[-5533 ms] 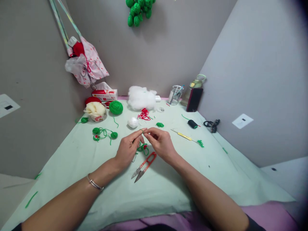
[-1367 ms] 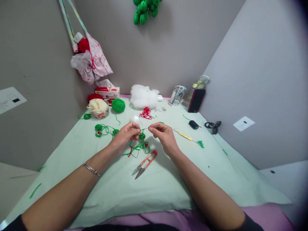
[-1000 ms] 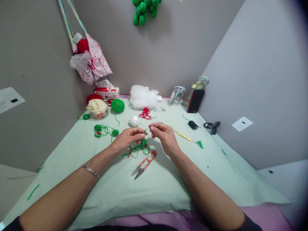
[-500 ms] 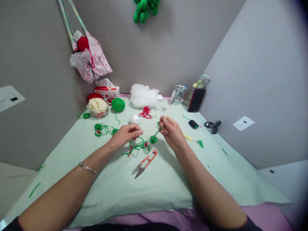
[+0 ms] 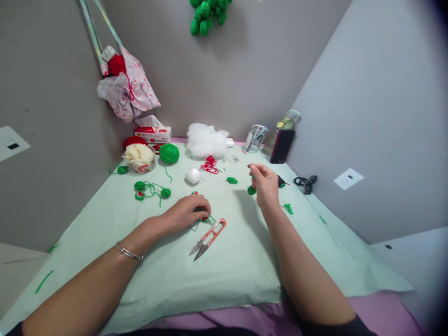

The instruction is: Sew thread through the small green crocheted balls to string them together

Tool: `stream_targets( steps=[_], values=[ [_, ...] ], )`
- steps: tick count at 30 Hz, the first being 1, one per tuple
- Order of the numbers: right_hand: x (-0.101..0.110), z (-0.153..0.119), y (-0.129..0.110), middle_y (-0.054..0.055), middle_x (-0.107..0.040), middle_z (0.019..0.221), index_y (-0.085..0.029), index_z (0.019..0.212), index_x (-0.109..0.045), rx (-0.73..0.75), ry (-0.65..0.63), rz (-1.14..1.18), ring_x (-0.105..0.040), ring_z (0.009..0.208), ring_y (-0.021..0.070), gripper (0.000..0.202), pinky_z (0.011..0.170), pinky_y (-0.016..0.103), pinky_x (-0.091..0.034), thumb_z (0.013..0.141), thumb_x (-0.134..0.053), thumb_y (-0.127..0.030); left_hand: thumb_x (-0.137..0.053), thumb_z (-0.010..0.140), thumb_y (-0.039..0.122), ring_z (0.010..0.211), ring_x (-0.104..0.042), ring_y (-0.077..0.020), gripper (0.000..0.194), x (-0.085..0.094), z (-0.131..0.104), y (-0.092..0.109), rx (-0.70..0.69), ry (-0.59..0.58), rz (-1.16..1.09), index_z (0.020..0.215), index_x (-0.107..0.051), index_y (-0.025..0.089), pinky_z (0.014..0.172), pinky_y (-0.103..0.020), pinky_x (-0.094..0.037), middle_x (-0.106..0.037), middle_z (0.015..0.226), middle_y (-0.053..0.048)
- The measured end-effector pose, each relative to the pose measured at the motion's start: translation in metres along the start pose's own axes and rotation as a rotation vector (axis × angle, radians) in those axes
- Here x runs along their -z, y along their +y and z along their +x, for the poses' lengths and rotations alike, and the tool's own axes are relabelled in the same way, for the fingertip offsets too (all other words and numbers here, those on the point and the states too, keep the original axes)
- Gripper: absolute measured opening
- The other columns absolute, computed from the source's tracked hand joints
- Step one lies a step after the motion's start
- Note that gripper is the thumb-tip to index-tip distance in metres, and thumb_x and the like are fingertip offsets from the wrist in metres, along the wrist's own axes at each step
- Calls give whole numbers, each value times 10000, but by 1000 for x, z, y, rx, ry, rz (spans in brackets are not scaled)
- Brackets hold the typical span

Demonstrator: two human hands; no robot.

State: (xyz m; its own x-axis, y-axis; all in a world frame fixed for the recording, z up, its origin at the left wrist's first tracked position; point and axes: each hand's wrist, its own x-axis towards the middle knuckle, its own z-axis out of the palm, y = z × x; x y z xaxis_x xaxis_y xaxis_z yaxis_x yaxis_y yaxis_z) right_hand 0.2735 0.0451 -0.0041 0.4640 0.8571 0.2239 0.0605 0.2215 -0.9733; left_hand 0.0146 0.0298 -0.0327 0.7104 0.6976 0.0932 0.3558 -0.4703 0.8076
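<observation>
My left hand [image 5: 185, 211] rests low on the table, its fingers curled down over a small green and red crocheted piece [image 5: 205, 218]. Most of that piece and its yarn tails lie hidden under the fingers. Raised further right, my right hand [image 5: 265, 184] pinches thumb and forefinger together. Just beneath its fingers hangs a small green crocheted ball [image 5: 251, 190]; the strand between is hardly visible. Orange-handled thread snips [image 5: 209, 239] lie with blades apart in front of my left hand.
Behind are a white yarn ball [image 5: 192, 176], red yarn scraps [image 5: 210, 165], white stuffing [image 5: 206, 141] and a green yarn ball [image 5: 169, 153]. Small green balls [image 5: 165, 192] lie left. A phone [image 5: 283, 146] leans on a bottle at the back right.
My right hand has moved right, carrying the green ball along. My left hand has lowered onto the green and red piece. A small green yarn bundle between them is now uncovered.
</observation>
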Motion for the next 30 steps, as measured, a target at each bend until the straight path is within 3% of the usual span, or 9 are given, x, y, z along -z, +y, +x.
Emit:
stream_targets(
  steps=[3, 10, 15, 19, 22, 24, 30],
  values=[
    [-2, 4, 9, -24, -550, 654, -159, 826, -673, 9, -43, -149, -331, 465, 67, 362, 429, 238, -249, 711, -695, -502, -610, 884, 325, 758, -608, -202, 164, 0, 0, 2, 34, -24, -99, 848, -736, 227, 706, -309, -461, -667, 822, -34],
    [-7, 9, 32, 26, -656, 740, -161, 786, -728, 75, -146, -367, -440, 567, 113, 276, 562, 262, -361, 719, -709, -428, -633, 888, 403, 927, -640, -239, 228, 6, 0, 11, 43, 244, -179, 995, -739, 232, 829, -348, -492, -732, 989, -56],
    [-12, 10, 42, 23, -661, 758, -185, 628, -704, 72, -254, -442, -482, 654, 129, 121, 660, 274, -397, 647, -766, -288, -648, 879, 389, 914, -652, -231, 206, 5, 1, 13, 67, 294, -229, 968, -719, 217, 851, -353, -498, -731, 950, -50],
    [-20, -4, 26, -15, -549, 589, -167, 713, -742, -1, -389, -389, -414, 549, 112, 242, 549, 257, -350, 703, -750, -408, -672, 872, 381, 955, -647, -230, 238, 2, 2, 12, 97, 318, -340, 1021, -701, 199, 895, -380, -506, -715, 1000, -75],
    [-27, -24, 7, -44, -501, 550, -157, 793, -739, -144, -573, -161, -354, 485, 81, 370, 477, 232, -278, 712, -761, -517, -718, 849, 375, 1072, -632, -236, 364, 2, 5, 9, 105, 379, -484, 1161, -650, 200, 948, -395, -503, -673, 1183, -106],
    [-31, -36, -3, -48, -520, 577, -155, 782, -720, -246, -678, 23, -339, 478, 57, 367, 466, 217, -246, 683, -813, -496, -737, 842, 385, 1070, -638, -230, 426, 2, 6, 8, 109, 383, -572, 1209, -624, 201, 931, -390, -514, -649, 1236, -111],
    [-36, -54, -14, -44, -553, 621, -161, 772, -719, -316, -752, 161, -353, 488, 40, 308, 451, 199, -224, 698, -849, -431, -824, 777, 370, 741, -623, -138, 287, 6, 5, 19, 158, 349, -822, 915, -677, 165, 789, -308, -531, -644, 803, -2]
  ],
)
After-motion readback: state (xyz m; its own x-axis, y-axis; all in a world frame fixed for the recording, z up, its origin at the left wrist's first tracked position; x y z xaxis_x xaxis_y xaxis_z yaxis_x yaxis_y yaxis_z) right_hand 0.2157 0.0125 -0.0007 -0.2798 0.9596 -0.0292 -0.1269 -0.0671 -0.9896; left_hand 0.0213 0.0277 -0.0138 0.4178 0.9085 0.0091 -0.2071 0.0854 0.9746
